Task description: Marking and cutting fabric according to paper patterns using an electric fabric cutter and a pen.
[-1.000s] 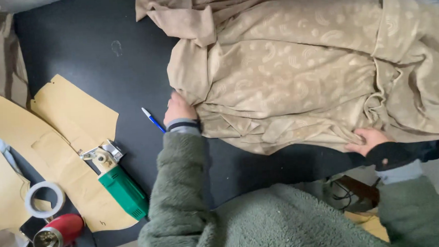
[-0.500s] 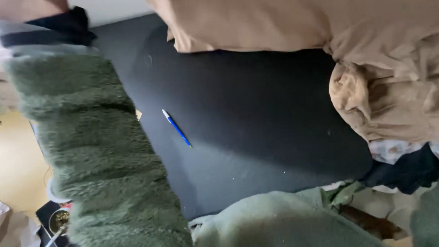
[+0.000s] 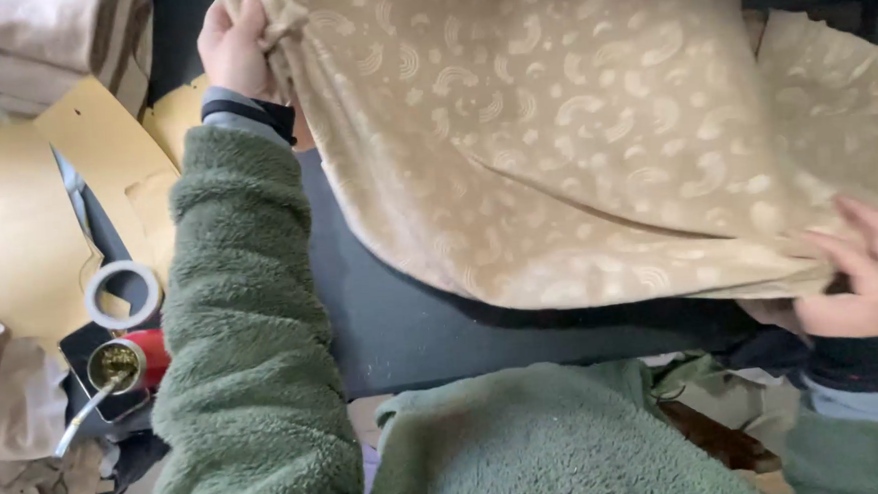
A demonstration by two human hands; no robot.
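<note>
A large beige fabric [image 3: 594,139] with a pale rainbow-arc print hangs spread over the dark table [image 3: 403,329]. At the upper left, my left hand [image 3: 233,42] grips a bunched corner of it, the green fleece sleeve stretched out below. My right hand [image 3: 861,275] pinches the fabric's lower right edge near the table's front. The cloth hides most of the tabletop.
Tan paper pattern pieces [image 3: 18,229] lie at the left, with a roll of tape [image 3: 121,294] and a red cup holding a metal straw [image 3: 125,364]. Folded striped cloth [image 3: 57,36] sits at the top left. Crumpled paper lies at the bottom left.
The fabric has been lifted and spread wide across the table. My left hand moved up and away to the far left corner; the blue pen is now covered.
</note>
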